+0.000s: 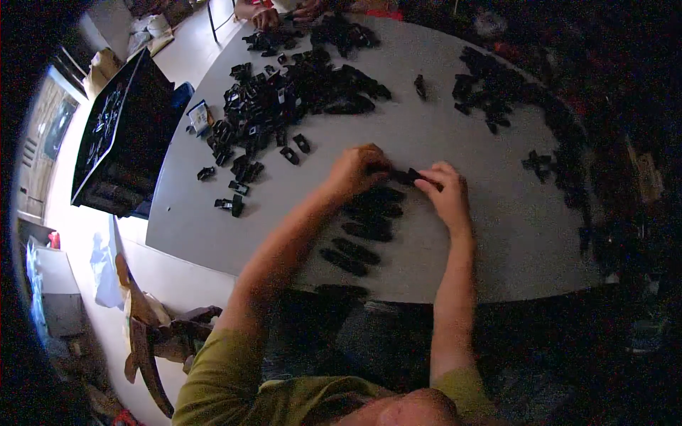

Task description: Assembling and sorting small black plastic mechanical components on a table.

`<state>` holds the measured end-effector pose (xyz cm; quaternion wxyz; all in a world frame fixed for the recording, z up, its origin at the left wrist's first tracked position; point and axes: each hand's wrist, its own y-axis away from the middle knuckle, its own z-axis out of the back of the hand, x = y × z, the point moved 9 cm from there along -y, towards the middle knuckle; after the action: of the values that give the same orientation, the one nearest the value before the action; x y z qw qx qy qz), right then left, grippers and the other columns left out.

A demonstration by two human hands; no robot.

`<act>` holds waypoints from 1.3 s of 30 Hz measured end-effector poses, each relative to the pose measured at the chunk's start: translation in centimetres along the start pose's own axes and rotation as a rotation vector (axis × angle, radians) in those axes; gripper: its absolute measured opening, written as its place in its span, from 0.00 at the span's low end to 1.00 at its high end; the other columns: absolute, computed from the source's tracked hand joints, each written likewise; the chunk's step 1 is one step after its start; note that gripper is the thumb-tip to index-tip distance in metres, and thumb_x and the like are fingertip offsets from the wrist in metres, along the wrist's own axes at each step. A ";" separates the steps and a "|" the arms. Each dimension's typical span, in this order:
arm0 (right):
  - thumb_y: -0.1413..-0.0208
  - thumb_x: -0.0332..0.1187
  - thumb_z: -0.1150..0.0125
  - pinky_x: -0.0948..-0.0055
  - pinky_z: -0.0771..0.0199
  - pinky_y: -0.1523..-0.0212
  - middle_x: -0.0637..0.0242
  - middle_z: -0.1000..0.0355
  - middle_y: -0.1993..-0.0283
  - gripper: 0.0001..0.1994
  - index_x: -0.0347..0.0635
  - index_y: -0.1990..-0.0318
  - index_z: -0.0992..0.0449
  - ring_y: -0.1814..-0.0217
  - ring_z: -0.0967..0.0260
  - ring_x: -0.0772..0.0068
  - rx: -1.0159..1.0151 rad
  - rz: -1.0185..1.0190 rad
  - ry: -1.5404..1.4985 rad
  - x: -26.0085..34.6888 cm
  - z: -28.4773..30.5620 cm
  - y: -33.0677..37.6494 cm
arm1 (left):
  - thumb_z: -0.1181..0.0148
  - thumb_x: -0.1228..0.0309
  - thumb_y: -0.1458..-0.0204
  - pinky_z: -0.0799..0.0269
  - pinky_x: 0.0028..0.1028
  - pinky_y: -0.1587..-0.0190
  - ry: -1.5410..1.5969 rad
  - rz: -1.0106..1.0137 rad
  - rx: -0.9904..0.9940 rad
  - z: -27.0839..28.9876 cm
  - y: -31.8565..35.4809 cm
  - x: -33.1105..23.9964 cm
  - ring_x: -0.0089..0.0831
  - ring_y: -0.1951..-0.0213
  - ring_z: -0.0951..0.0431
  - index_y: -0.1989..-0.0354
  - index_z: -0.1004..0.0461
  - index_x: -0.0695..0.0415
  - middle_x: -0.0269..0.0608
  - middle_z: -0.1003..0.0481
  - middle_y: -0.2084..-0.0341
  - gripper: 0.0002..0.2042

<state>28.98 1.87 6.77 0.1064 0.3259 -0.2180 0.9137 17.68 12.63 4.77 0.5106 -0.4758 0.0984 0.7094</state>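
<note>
Over the middle of the table, my left hand (355,170) and my right hand (446,192) are both closed on a small, dark, elongated part (403,176) stretched between them. Its exact kind is too dark to make out. My right thumb and fingers pinch its right end, while the left fingers curl round the other end. Just below my left hand lies a column of similar black elongated parts (367,231), roughly side by side, running down toward the near edge. Fingers cover some of the held part.
A large heap of small black parts (266,106) spreads over the back left of the grey table (490,234). More black pieces (497,89) lie along the right rim. Another person's hands (266,18) are at the far edge. A black bin (117,128) stands left of the table.
</note>
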 end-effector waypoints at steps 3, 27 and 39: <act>0.59 0.31 0.35 0.77 0.38 0.72 0.66 0.34 0.72 0.13 0.32 0.66 0.25 0.72 0.36 0.74 -0.040 0.075 0.013 -0.2 -0.7 -0.2 | 0.37 0.75 0.65 0.31 0.33 0.62 -0.011 0.014 0.006 -0.3 -0.2 0.2 0.43 0.66 0.27 0.70 0.25 0.58 0.44 0.27 0.70 0.10; 0.62 0.29 0.35 0.74 0.32 0.63 0.63 0.32 0.68 0.11 0.36 0.69 0.26 0.63 0.33 0.66 0.016 -0.008 -0.063 -0.4 -3.1 -0.2 | 0.42 0.72 0.60 0.32 0.33 0.62 0.047 -0.060 -0.008 -0.2 0.1 0.2 0.40 0.66 0.27 0.70 0.26 0.61 0.47 0.27 0.71 0.09; 0.52 0.45 0.41 0.63 0.43 0.44 0.57 0.40 0.46 0.20 0.42 0.55 0.28 0.42 0.44 0.56 0.160 0.059 -0.083 5.1 -5.3 2.8 | 0.46 0.76 0.56 0.33 0.34 0.59 0.032 0.005 -0.270 2.6 0.2 1.7 0.45 0.63 0.28 0.69 0.25 0.62 0.48 0.27 0.68 0.06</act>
<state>21.24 2.13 5.46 0.0441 0.3644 -0.1580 0.9167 16.03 15.21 4.78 0.4387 -0.5511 0.0111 0.7097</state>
